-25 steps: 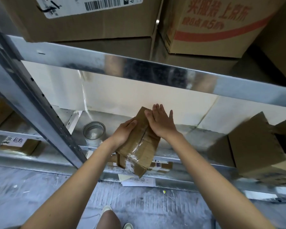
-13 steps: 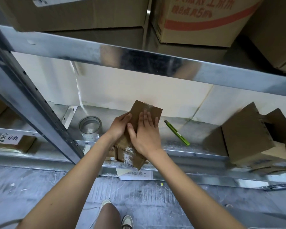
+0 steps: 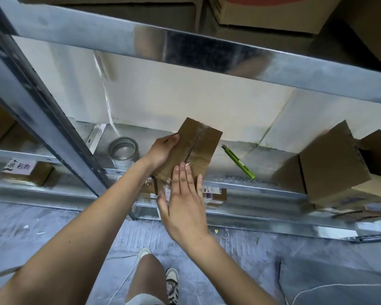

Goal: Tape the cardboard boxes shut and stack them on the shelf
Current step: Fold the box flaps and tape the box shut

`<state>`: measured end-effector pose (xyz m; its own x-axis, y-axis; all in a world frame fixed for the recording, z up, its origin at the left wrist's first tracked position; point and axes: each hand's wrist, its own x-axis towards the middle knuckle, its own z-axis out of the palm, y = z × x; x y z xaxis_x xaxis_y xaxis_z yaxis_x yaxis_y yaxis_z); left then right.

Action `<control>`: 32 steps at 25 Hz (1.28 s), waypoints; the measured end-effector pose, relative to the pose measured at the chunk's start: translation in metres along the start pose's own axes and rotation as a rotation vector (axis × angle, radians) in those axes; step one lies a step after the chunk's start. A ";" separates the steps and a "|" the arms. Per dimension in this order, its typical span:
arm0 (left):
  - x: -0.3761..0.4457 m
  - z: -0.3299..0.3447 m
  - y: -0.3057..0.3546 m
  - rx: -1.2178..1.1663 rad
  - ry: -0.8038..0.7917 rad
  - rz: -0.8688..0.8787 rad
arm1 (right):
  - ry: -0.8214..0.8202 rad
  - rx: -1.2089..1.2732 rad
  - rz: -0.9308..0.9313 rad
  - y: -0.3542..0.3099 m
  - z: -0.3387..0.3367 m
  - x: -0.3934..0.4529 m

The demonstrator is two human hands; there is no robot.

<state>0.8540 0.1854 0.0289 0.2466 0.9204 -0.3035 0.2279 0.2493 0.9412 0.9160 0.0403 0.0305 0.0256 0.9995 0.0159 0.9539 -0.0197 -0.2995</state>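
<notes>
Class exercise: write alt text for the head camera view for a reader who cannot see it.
A person's left hand grips a small taped cardboard box on a metal shelf while the flat right hand smooths its near end. A tape roll sits left, a green utility knife right.

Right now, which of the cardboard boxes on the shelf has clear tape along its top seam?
The small box held by the left hand, beside the tape roll. The box at the right has open flaps.

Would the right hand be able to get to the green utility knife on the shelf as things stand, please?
Probably yes: the right hand is open and holds nothing, and the green utility knife lies in the open on the shelf, just right of the box, with nothing between.
</notes>
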 end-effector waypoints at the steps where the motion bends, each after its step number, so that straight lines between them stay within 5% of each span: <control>1: -0.001 0.000 0.000 0.004 -0.001 0.005 | 0.057 -0.025 0.006 -0.003 0.003 -0.006; 8: 0.001 0.001 0.000 -0.032 -0.004 -0.011 | 0.109 -0.057 -0.061 0.007 0.007 -0.012; 13: -0.003 -0.002 -0.007 -0.064 -0.065 -0.077 | -0.127 0.222 -0.069 0.025 0.001 -0.005; 17: -0.008 -0.008 -0.009 -0.161 -0.124 -0.236 | 0.101 0.210 -0.203 0.039 0.020 -0.004; 23: -0.019 -0.012 -0.034 -0.464 -0.177 -0.519 | 0.176 -0.002 -0.303 0.055 0.020 0.009; 29: -0.023 -0.015 -0.061 -0.364 -0.179 -0.642 | 0.246 0.118 -0.390 0.070 0.010 0.007; 32: -0.034 -0.018 -0.061 -0.154 -0.190 -0.549 | 0.273 0.398 -0.304 0.073 -0.013 0.006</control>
<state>0.8150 0.1438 -0.0159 0.2987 0.5784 -0.7591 0.2335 0.7270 0.6457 0.9897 0.0446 0.0206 -0.1061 0.9157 0.3877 0.7457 0.3312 -0.5781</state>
